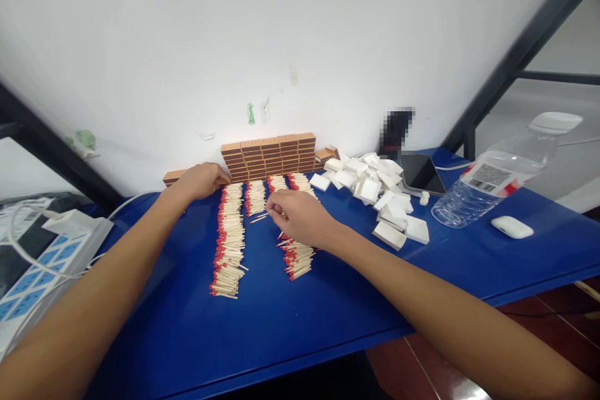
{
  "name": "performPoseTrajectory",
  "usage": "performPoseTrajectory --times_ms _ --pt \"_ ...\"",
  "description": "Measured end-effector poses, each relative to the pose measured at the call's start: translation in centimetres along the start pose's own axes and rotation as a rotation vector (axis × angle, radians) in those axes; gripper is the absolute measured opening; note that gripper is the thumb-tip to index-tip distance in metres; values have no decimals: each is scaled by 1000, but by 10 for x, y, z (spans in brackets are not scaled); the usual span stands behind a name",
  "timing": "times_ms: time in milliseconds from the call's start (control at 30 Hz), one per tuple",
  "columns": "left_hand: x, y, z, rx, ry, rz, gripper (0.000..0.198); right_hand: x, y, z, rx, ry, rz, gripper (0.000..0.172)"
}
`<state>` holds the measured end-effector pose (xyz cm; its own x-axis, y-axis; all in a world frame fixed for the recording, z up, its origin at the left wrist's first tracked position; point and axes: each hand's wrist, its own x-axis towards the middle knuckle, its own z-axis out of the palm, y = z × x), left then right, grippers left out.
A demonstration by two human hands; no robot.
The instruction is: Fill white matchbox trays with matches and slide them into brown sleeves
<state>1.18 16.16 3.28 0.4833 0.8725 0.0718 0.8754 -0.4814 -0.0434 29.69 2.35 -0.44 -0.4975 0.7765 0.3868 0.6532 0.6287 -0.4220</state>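
Observation:
Rows of red-tipped matches [229,237] lie on a blue table [281,325]. My right hand [300,215] hovers over the middle rows with its fingers pinched on a few matches [257,217]. My left hand [201,180] reaches to the back, its fingers curled around a brown matchbox sleeve [174,176] at the foot of a stacked wall of brown sleeves [269,157]. What the left fingers hold is partly hidden.
A heap of white inner trays [375,190] lies right of the matches. Further right are a dark phone [422,174], a plastic water bottle [497,184] on its side and a white earbud case [512,227]. A power strip [42,262] with cables sits at the left.

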Motion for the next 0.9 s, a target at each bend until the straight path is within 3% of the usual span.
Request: performPoseTrajectory --times_ms 200,467,700,900 --pt "9 -6 3 28 -99 53 42 0 0 0 -6 8 -8 13" --pt "7 -2 -2 41 -89 54 38 0 0 1 -17 -4 7 12" --pt "-9 8 -13 153 -6 -121 36 1 -1 0 -6 -13 11 13" --pt "-13 15 -9 239 -2 -234 41 0 -2 0 -7 -20 19 14"
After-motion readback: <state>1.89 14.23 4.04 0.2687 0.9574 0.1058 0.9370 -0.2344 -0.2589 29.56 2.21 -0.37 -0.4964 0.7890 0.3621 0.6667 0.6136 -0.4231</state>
